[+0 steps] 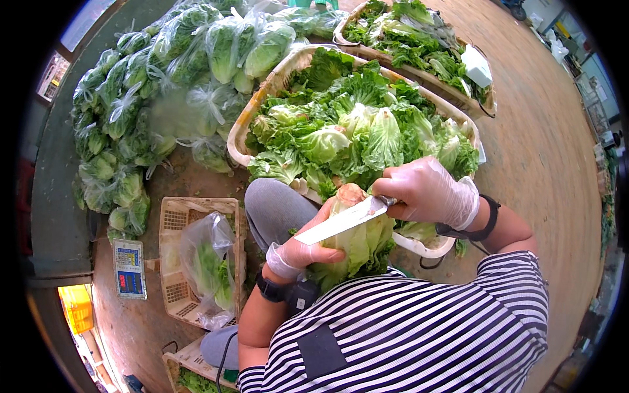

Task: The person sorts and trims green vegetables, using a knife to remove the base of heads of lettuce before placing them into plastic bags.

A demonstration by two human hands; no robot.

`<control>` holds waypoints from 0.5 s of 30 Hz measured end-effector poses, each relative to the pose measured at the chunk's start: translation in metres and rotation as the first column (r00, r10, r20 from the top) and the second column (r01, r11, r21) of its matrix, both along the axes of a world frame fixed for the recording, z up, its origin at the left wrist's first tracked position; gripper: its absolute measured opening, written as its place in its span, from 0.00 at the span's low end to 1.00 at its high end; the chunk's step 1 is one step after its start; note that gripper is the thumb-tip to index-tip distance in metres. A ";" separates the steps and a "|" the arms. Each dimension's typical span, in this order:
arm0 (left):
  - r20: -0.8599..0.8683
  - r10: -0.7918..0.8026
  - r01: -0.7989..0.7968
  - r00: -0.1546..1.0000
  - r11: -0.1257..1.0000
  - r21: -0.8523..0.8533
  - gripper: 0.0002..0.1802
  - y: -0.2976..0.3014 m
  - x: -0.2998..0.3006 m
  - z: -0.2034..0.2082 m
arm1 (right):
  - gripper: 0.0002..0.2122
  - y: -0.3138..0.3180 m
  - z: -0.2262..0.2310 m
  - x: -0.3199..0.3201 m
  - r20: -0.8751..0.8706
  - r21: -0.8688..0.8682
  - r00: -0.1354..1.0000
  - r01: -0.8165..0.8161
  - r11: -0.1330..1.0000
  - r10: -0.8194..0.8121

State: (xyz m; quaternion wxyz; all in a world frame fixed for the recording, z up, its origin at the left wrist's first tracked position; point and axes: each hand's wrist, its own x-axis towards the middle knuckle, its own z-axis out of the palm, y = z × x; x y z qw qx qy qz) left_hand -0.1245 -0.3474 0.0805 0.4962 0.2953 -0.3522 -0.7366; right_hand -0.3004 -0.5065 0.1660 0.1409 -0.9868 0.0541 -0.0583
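Observation:
My left hand [304,254], in a thin clear glove, is closed around a head of lettuce [360,247]. The lettuce is held in front of my chest, its browned stem end tilted up and away from me. In my gloved right hand [426,191], fingers wrapped round the handle, is a knife [344,221]. Its broad pale blade lies across the lettuce just below the stem end, pointing down to the left over my left hand. The blade hides part of the lettuce and of my left fingers.
Beyond my knees stands a large tub [237,134] heaped with lettuce, with a second tub [485,105] of leaves behind it. Bagged lettuces [124,124] are piled at the far left. A plastic crate [177,216] holds a bagged lettuce, beside a digital scale [130,268].

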 end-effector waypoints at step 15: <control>-0.056 0.182 -0.183 0.982 0.983 -0.005 0.56 0.016 0.012 -0.026 | 0.07 -0.042 -0.046 -0.017 -0.158 0.709 0.827 0.475 0.521 -0.539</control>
